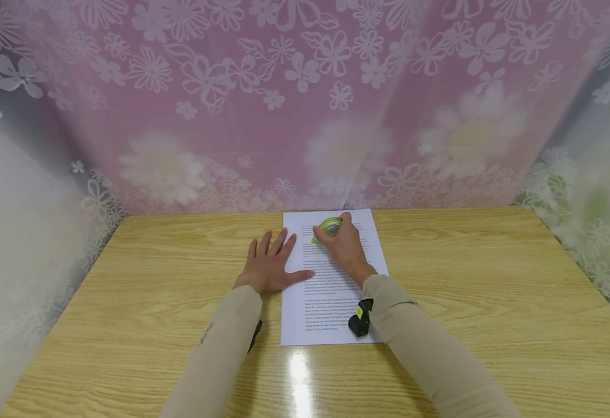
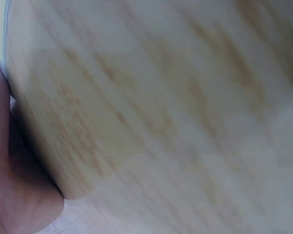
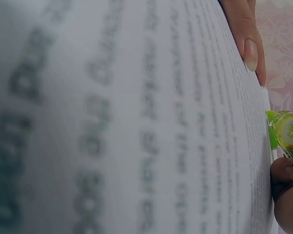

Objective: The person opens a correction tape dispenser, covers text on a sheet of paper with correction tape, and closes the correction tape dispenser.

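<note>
A white sheet of printed text lies on the wooden table. My right hand grips a small green-and-clear tape dispenser over the sheet's upper lines. The dispenser also shows at the right edge of the right wrist view, its green tip at the paper, with part of my right hand around it. Fingers spread, my left hand lies flat at the sheet's left edge, its thumb on the paper. The left wrist view shows only part of my left hand against the table.
The wooden table extends to both sides of the sheet. A pink floral curtain hangs along its back edge, and pale floral cloth hangs at the left and right.
</note>
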Demonstrator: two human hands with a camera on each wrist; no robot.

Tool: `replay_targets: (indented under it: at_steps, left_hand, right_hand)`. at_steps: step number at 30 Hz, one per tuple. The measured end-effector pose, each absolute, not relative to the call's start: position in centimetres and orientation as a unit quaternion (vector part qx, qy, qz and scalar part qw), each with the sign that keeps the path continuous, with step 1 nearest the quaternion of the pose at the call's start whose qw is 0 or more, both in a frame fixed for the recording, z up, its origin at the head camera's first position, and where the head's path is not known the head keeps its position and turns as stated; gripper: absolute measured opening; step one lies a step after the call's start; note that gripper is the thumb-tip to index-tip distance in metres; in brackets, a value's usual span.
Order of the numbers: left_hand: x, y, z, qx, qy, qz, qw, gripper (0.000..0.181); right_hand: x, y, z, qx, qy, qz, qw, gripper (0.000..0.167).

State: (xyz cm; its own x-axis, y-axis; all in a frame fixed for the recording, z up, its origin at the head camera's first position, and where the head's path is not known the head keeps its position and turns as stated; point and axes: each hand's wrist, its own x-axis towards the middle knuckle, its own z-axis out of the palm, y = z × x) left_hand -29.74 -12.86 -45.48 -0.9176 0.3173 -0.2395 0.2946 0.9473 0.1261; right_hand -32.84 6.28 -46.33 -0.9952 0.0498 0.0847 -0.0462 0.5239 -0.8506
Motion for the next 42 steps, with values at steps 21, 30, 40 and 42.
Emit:
replay_targets:
  at_steps: [21,30,40,42]
  left_hand:
    - [-30.0,-12.9,-46.0,0.155,0.977,0.055,0.133,0.101]
    - [-29.9,-13.0,-45.7,0.159,0.975,0.068,0.139,0.102]
    - [-29.8,-12.8,-45.4,0.157,0.976,0.051,0.140,0.100]
    - [-29.7,-12.8,-45.2,0.157,0.977,0.050,0.137,0.100]
  right_hand:
    - [-32.9,7.1,-46.4,0.001,-0.872,0.487,0.045,0.061]
    - [-32.7,7.5,-46.1,-0.002,-0.873,0.486,0.043,0.062]
    - [-32.7,8.0,-46.1,-0.004,-0.874,0.484,0.042,0.061]
    - [-32.7,8.1,-46.1,-0.003,-0.875,0.483,0.040,0.061]
